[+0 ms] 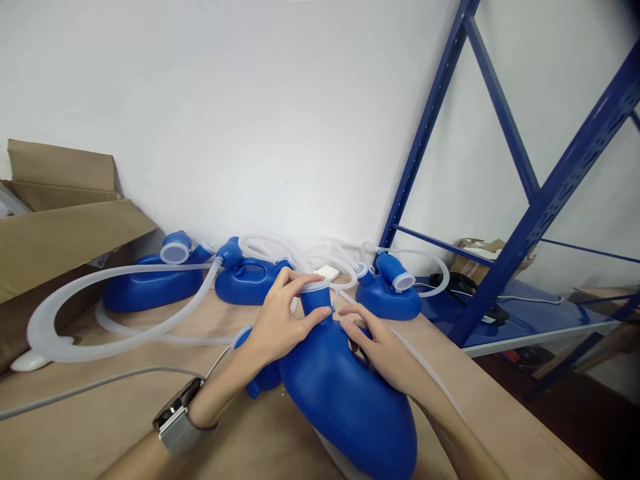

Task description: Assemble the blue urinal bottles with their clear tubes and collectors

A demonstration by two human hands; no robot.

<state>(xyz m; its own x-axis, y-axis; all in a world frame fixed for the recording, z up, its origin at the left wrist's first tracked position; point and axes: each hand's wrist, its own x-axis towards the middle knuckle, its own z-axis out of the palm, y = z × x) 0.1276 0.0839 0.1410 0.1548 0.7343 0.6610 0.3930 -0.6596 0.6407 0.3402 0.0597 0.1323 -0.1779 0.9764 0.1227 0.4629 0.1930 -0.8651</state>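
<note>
The left hand (280, 320) grips the neck of a blue plastic urinal bottle (345, 393), fingers curled over the translucent rim at its mouth and thumb pressed against the neck's side. A metal-banded watch (177, 417) sits on that wrist. The right hand (380, 350) lies flat on the bottle's shoulder just below the neck, fingers spread lightly and closed on nothing. The bottle rests on its side on a brown table (115, 420), its wide body toward the camera and its neck pointing away.

Beyond the hands, three more blue urinal bottles (150, 283) stand in a row near the white wall (250, 120), each with a pale cap or tube fitted. A corrugated translucent hose (65, 300) loops across the table at left, beside an open cardboard box (55, 220). A grey cable (90, 385) runs across the table's near left. At right stands a blue metal shelving frame (530, 220), with dark cables and a small carton on its low shelf.
</note>
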